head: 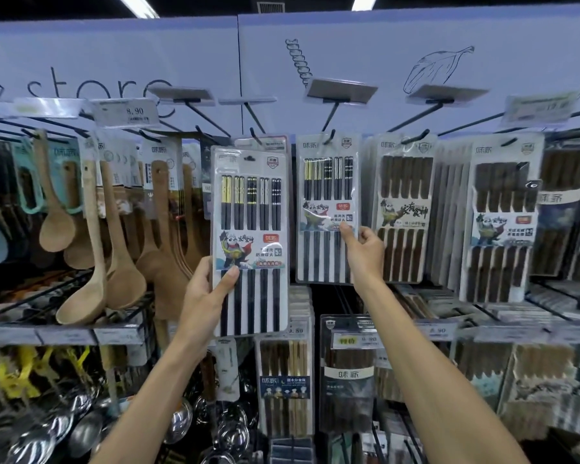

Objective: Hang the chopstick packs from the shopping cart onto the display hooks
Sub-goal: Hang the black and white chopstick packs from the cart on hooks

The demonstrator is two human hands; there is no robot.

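Plastic-fronted, probably light yet stiff, the chopstick pack point(252, 236) stands upright in the left hand point(205, 289), thumb and fingers pinching its lower left edge, a sound hold, just below a hook point(256, 138), while the right hand point(365, 249) pinches the right edge of a hung pack point(327, 182).

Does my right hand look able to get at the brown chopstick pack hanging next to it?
Probably yes. The right hand is beside the brown chopstick pack with nothing between, but its grip is on the hanging black chopstick pack, so it must let go first.
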